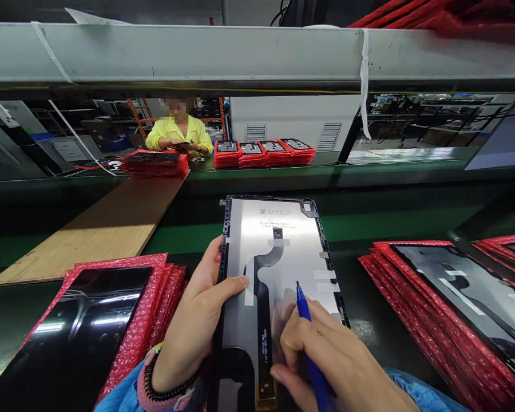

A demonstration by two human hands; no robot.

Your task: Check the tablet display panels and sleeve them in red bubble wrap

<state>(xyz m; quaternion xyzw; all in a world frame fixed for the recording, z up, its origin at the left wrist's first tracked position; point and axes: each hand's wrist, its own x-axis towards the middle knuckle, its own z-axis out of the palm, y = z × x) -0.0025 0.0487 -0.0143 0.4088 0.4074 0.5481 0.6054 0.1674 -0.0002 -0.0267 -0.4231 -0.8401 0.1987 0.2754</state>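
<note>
A tablet screen panel (292,269) is tilted up in front of me, its silver back facing me. A black flex cable (264,315) runs down it, with pieces of clear tape along the edges. My left hand (197,303) grips the panel's left edge, thumb pressed on the back near the cable. In my right hand (326,349) is a blue pen (311,337), its dark tip pointing up just over the silver back. Whether the tip touches the surface I cannot tell. The right thumb is beside the cable's lower end.
Red bubble-wrap pouches topped by a black screen (81,320) lie at left. Another pouch stack (403,309) with a silver-backed panel is at right. A wooden board (111,223) leads to the far shelf, with more stacks (261,157). Beyond sits a person in yellow (201,134).
</note>
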